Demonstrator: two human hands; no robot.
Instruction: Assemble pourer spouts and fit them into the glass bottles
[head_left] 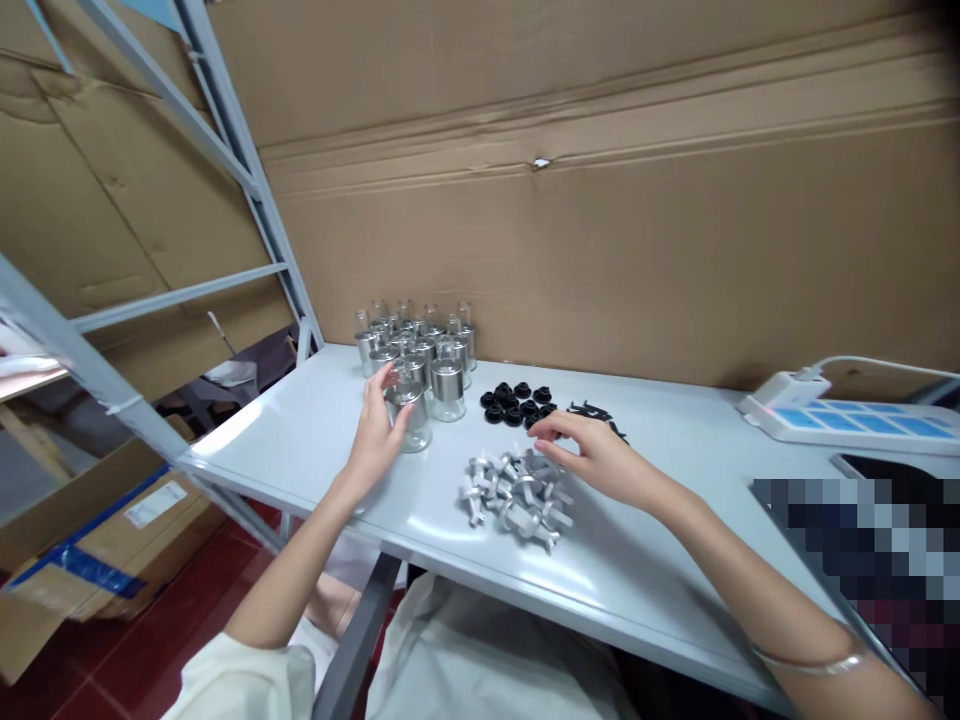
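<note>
Nearest to us is our pale-clothed lap (pixel 487 650), with a dark armrest (pixel 358 640) rising at its left toward the table edge; beyond, a cardboard wall (pixel 637 250) backs the whole workplace; below it we have the white table (pixel 697 440), and at its left a grey metal frame (pixel 270 210) leans across our view; a taped carton (pixel 112 545) sits on the red floor. At the right end lies a dark-edged object (pixel 870 570), pixelated, so we cannot tell what it is; behind it, against the wall, rests a white and blue power strip (pixel 862 425) with a charger (pixel 787 388) plugged in.

Toward the back left a group of jars (pixel 424 352) stands crowded, each glass with a metal band; the nearest glass jar (pixel 410 403) stands at the front of them, upright on the table, long axis vertical, narrow neck up; its neighbours stand close behind it and to its right. Our left hand (pixel 377 425) curves about its left side, thumb across the front; whether the fingers grip it or merely rest there, we cannot tell.

To the right is a heap of silver metal pieces (pixel 517 500), stems pointing every which way; our right hand (pixel 589 452) is at its far right edge, thumb and forefinger bent toward each other; we cannot tell whether they pinch a piece. Behind lie black discs (pixel 529 407), and beside them slim black pieces (pixel 596 412), both partly hidden by that hand.
</note>
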